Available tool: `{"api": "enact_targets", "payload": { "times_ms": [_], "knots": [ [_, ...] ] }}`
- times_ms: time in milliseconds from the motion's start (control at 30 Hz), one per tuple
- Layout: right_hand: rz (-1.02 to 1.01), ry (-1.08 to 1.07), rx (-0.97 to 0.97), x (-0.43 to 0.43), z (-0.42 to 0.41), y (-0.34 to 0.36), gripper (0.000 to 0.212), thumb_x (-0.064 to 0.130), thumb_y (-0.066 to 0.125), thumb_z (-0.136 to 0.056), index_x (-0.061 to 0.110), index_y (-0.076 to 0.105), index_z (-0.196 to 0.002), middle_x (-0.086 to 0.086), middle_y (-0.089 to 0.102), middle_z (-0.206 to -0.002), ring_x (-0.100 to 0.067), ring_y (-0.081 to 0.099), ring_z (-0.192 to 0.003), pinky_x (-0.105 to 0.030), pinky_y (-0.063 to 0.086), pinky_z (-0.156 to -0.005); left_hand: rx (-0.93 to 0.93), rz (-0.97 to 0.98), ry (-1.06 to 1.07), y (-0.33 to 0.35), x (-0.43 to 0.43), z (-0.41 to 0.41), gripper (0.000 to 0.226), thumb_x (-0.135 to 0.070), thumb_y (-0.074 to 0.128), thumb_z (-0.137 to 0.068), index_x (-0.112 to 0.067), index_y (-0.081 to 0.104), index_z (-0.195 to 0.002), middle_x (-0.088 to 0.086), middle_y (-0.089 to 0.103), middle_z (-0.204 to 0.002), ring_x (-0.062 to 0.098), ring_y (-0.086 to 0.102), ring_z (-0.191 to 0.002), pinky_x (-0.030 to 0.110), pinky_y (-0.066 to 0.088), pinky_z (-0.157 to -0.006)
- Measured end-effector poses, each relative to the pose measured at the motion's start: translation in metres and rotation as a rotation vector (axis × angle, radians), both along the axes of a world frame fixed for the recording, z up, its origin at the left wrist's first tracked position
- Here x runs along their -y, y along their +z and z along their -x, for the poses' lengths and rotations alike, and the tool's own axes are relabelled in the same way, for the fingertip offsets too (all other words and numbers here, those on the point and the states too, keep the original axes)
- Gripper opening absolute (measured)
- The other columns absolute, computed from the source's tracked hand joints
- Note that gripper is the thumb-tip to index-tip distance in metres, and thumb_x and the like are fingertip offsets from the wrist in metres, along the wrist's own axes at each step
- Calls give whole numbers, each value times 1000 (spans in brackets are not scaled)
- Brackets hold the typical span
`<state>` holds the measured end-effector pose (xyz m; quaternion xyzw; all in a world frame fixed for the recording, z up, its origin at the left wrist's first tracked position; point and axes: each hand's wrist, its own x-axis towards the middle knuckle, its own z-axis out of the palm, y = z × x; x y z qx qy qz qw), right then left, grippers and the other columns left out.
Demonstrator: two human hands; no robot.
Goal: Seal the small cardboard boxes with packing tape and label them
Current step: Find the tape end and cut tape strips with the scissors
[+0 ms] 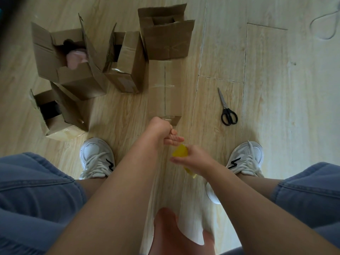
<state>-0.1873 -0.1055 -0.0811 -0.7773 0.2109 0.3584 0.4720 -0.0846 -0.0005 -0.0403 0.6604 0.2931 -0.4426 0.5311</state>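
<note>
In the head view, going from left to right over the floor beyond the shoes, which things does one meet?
open box with a pink thing inside → narrow open box → tall box at the back → scissors → cord. The low box at lower left overlaps the first, so it is left out.

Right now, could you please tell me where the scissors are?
In the head view, the black-handled scissors lie on the wooden floor on the person's right side, just ahead of the right sneaker.

Ctr box (158, 92) shut, 4 other boxes (73, 74) open
</note>
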Motion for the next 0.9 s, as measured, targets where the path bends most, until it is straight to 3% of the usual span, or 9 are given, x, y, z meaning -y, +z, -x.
{"api": "enact_targets", "payload": {
  "times_ms": [200, 300, 367, 467, 533, 567, 700, 767, 900],
  "knots": [
    [-30, -63, -80, 0, -1, 0, 38, 47, 81, -79, 14, 61, -80, -4, 60, -70, -17, 60, -63, -39, 57, -70, 14, 99, 34, 1, -9, -2, 19, 4, 29, -103, 11, 46, -107, 17, 53, -80, 32, 68, -69, 37, 59, -50],
    [-38, -113, -91, 0, -2, 9, 42, 50, 79, -79, 14, 58, -76, 1, 59, -63, -7, 57, -47, -17, 48, -47, 43, 88, 16, 1, -14, -5, 22, 0, 32, -104, 9, 51, -97, 19, 60, -80, 32, 73, -75, 36, 62, -58],
    [-37, -114, -97, -1, 0, 15, 44, 53, 77, -80, 15, 56, -75, 4, 58, -62, 0, 54, -42, -11, 39, -39, 57, 88, 2, 2, -17, -5, 24, -2, 32, -105, 9, 52, -96, 21, 61, -82, 31, 74, -80, 38, 62, -68],
    [-77, -158, -109, 0, 7, 22, 50, 61, 73, -79, 12, 63, -86, 0, 66, -79, -6, 65, -67, -15, 49, -56, 67, 93, 10, 2, -18, -6, 26, -3, 32, -106, 7, 51, -91, 22, 59, -88, 32, 73, -84, 45, 60, -81],
    [-126, -214, -114, -2, 11, 22, 49, 57, 71, -83, 11, 69, -101, -8, 72, -101, -21, 69, -92, -32, 53, -83, 69, 93, 17, 3, -19, -7, 26, -4, 33, -106, 8, 51, -93, 24, 59, -92, 32, 72, -87, 45, 60, -78],
    [-142, -221, -120, -3, 13, 24, 44, 51, 70, -86, 12, 69, -105, -11, 71, -107, -24, 67, -96, -35, 51, -86, 68, 93, 17, 3, -19, -7, 25, -3, 33, -106, 11, 52, -98, 25, 59, -95, 32, 72, -87, 42, 60, -73],
    [-150, -208, -130, -6, 17, 27, 29, 41, 66, -93, 13, 65, -100, -5, 68, -93, -18, 65, -82, -32, 54, -76, 41, 89, 10, 4, -22, -8, 25, -2, 31, -106, 14, 50, -110, 28, 61, -97, 30, 71, -83, 35, 59, -60],
    [-108, -200, -133, -5, 16, 27, 35, 44, 66, -93, 10, 65, -102, -2, 64, -85, -14, 63, -72, -25, 52, -64, 38, 86, 17, 4, -23, -11, 24, -1, 32, -105, 12, 51, -101, 24, 65, -88, 31, 74, -76, 37, 60, -64],
    [-87, -195, -161, -6, 15, 30, 41, 46, 65, -93, 6, 64, -100, -5, 64, -84, -14, 62, -66, -23, 52, -61, 63, 54, -21, 4, -23, -15, 24, -1, 35, -105, 8, 54, -93, 19, 68, -66, 31, 75, -74, 39, 61, -69]
  ]
}}
